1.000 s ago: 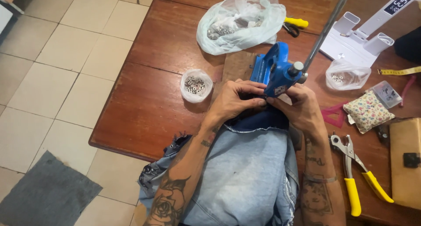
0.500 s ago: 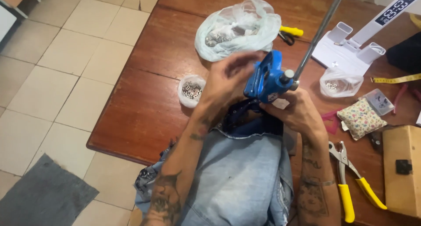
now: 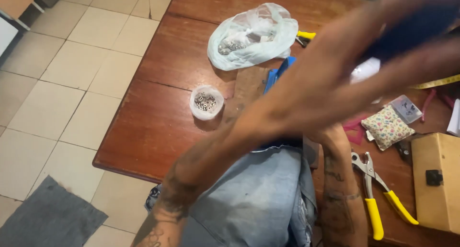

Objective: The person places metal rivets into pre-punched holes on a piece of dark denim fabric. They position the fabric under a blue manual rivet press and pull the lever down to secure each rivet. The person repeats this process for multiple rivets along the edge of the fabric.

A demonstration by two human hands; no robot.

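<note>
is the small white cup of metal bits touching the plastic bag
Apart. The head view shows bare brown table between the small white cup and the plastic bag behind it.

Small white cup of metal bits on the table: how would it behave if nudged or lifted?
The small white cup looks thin-walled and translucent, so it would probably flex if squeezed. It is open-topped and holds loose small metal pieces, so a tilt would likely spill them. It stands low and wide on the wooden table, so a light push would probably slide it rather than tip it.
</note>
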